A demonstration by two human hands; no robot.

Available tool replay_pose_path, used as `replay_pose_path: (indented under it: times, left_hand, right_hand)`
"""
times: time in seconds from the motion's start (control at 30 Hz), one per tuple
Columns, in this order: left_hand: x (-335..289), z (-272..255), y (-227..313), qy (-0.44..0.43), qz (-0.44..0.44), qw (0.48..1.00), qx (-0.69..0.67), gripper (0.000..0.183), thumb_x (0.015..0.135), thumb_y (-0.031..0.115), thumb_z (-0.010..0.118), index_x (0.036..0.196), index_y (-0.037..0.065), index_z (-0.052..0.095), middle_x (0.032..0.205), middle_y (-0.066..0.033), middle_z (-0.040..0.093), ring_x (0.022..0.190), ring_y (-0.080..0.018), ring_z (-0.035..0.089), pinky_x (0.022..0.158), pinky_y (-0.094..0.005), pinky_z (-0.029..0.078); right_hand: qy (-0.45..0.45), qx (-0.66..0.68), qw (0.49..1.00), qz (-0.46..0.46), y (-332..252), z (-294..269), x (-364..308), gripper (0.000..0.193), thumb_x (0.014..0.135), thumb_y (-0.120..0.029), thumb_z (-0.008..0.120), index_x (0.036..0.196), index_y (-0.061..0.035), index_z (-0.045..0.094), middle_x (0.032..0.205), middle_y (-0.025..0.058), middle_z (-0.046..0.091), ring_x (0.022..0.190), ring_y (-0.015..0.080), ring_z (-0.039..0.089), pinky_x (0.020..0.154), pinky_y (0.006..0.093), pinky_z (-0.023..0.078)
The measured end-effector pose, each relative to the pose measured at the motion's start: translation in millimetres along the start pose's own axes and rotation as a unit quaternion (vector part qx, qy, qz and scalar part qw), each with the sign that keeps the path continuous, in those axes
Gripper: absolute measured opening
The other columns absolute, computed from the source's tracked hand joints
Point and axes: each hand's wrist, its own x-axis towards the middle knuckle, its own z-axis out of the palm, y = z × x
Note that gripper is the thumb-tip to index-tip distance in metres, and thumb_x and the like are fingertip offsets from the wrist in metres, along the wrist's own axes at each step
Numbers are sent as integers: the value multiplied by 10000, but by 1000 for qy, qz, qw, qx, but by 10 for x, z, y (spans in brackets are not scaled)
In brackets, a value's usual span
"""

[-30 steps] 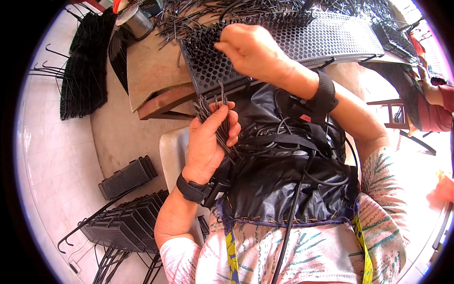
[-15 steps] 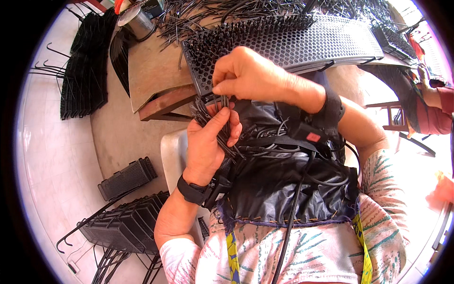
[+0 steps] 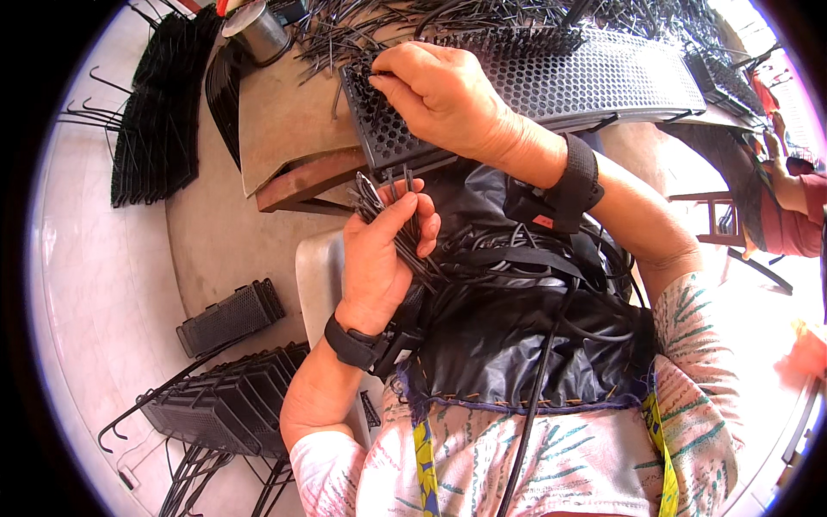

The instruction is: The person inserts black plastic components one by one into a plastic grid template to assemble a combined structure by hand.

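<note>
The left hand (image 3: 377, 250) is curled closed around black strips (image 3: 370, 205). The right hand (image 3: 448, 96) pinches above the perforated panel (image 3: 603, 82), perhaps on a strip its fingers hide. The panel lies on a brown table (image 3: 293, 112); a co-worker (image 3: 797, 207) is partly cut off.

Perforated panel (image 3: 637, 79) — plastic-looking, satin sheen; apron (image 3: 482, 349) — glossy, creased; metal can (image 3: 265, 36), shiny; wristband (image 3: 579, 179) matt cloth

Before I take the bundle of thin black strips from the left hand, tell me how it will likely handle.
The bundle is probably fairly stiff: its ends jut out nearly straight past the left hand. It looks light, being slender strips. With no tie visible, they might slide apart if the grip eases.
</note>
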Motion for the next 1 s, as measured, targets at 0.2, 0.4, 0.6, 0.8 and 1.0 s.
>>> replay_pose_path:
  times: [0.2,0.4,0.6,0.8,1.0]
  left_hand:
    - [14,0,-12,-8,-1,1000,-30,167,805,71,522,954,0,493,735,-71,541,606,-152,512,490,-246,408]
    - [33,-59,-48,-18,13,999,-42,169,810,95,531,952,8,505,736,-61,538,621,-150,524,497,-252,417]
    - [86,-141,-124,-76,93,987,110,175,802,111,545,935,0,520,738,-58,560,623,-147,559,515,-259,449]
    - [69,-72,-66,-2,-13,999,-43,162,790,99,544,915,-2,530,727,-71,571,605,-155,572,513,-265,462]
    - [84,-120,-97,-40,40,998,20,147,811,97,520,914,-9,527,748,-96,583,611,-166,575,517,-269,469]
  right_hand:
    - [-58,58,996,35,-31,31,-11,129,692,-11,596,788,2,511,656,117,522,590,299,535,494,340,440]
    - [-96,-4,982,-161,-69,12,78,199,632,34,578,815,13,503,659,127,519,589,311,525,510,363,446]
    - [-161,-45,975,-144,-134,-103,53,183,617,12,535,797,18,502,649,117,498,609,301,523,518,377,441]
    - [-272,-156,941,-130,-96,-59,-87,228,608,-38,569,830,-10,522,639,109,483,609,294,518,527,376,435]
    - [-222,31,972,75,-278,-257,-142,135,691,-72,613,785,14,567,611,106,559,564,229,563,500,315,437]
